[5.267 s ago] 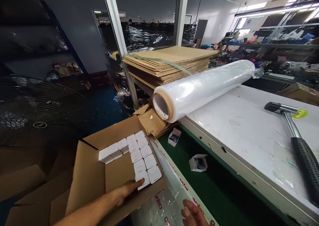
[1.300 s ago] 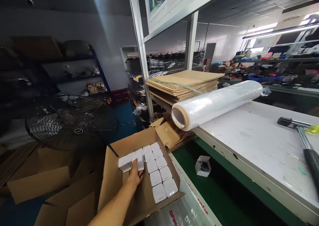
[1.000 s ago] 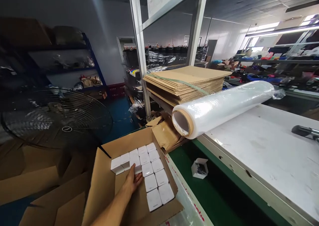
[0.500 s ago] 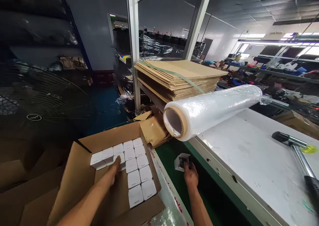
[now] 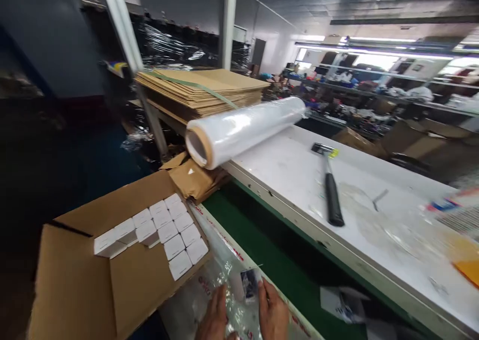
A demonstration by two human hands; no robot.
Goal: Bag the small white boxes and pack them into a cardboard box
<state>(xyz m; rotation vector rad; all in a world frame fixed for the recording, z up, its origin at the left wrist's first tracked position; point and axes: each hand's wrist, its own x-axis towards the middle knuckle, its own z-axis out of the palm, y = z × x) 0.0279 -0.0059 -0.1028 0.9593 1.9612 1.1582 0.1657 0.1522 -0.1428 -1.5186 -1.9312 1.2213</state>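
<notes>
A small white box (image 5: 238, 286), its top open and something dark inside, is over the clear plastic film beside the green belt. My right hand (image 5: 275, 312) grips it by its right side, fingers pressed to the wall. To its left is my left hand (image 5: 213, 316), fingers stretched out and apart from the box, holding nothing that I can see. An open cardboard carton (image 5: 75, 285) on the left contains several closed white boxes (image 5: 174, 247), packed in rows along its far and right sides. Motion blurs the open box's contents.
A roll of clear wrap (image 5: 247, 130) lies by stacked cardboard sheets (image 5: 209, 88). On the white table (image 5: 284, 165) is a hammer (image 5: 331, 190). Another open white box (image 5: 340, 302) is on the green belt (image 5: 243, 225), blurred. Behind stand metal posts (image 5: 228, 25).
The view has swung right. My left hand has left the white boxes in the carton and come near my right hand. My right hand has brought the open box from the belt to the film.
</notes>
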